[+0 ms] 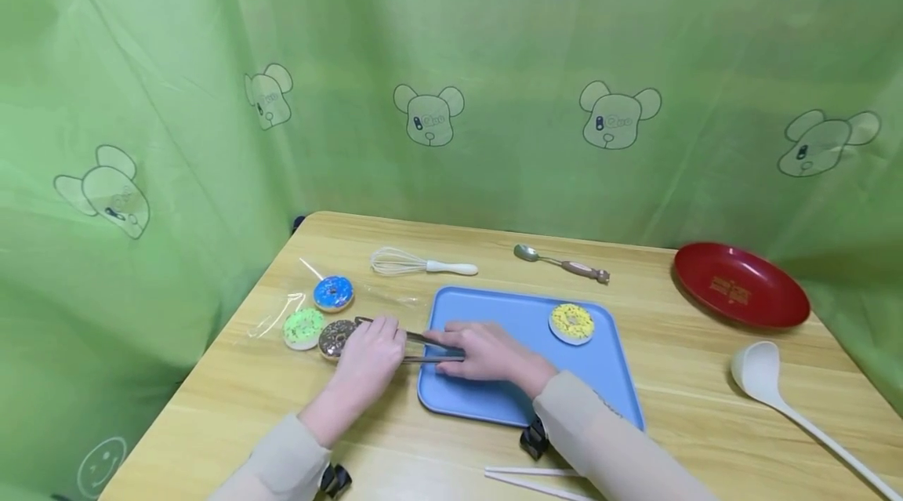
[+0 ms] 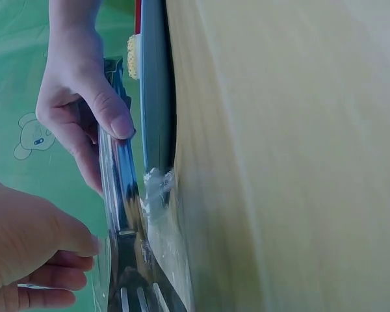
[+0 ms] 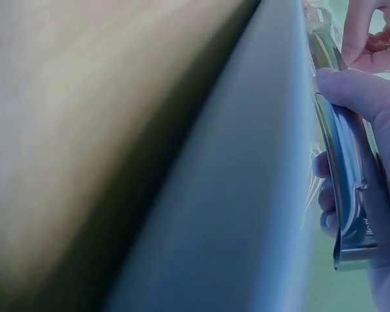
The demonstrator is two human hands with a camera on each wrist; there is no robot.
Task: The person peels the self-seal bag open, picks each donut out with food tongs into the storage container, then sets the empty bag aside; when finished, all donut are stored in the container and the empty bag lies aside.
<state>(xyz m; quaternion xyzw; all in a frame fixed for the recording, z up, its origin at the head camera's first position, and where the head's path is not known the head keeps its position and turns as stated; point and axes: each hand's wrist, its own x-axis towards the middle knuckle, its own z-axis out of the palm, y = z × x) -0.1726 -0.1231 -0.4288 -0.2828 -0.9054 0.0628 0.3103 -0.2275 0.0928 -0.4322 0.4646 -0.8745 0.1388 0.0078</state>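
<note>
Metal tongs (image 1: 432,360) stretch across the left edge of a blue tray (image 1: 494,305). My right hand (image 1: 487,352) grips their handle end over the tray, thumb on one side. Near the forked head of the tongs, seen in the left wrist view, my left hand (image 2: 36,250) pinches clear plastic film (image 2: 102,273) between thumb and forefinger. In the head view this hand partly hides the tongs and a chocolate donut (image 1: 333,339). A green donut (image 1: 303,326) and a blue donut (image 1: 333,292) sit close by, around a clear plastic bag (image 1: 278,313). A yellow donut (image 1: 572,322) lies on the tray.
Behind the tray lie a white-handled whisk (image 1: 423,263) and a spoon (image 1: 560,263). A red plate (image 1: 741,285) and a white ladle (image 1: 762,375) are at the right. White chopsticks (image 1: 529,473) lie in front, partly under the right sleeve. Green curtain surrounds the table.
</note>
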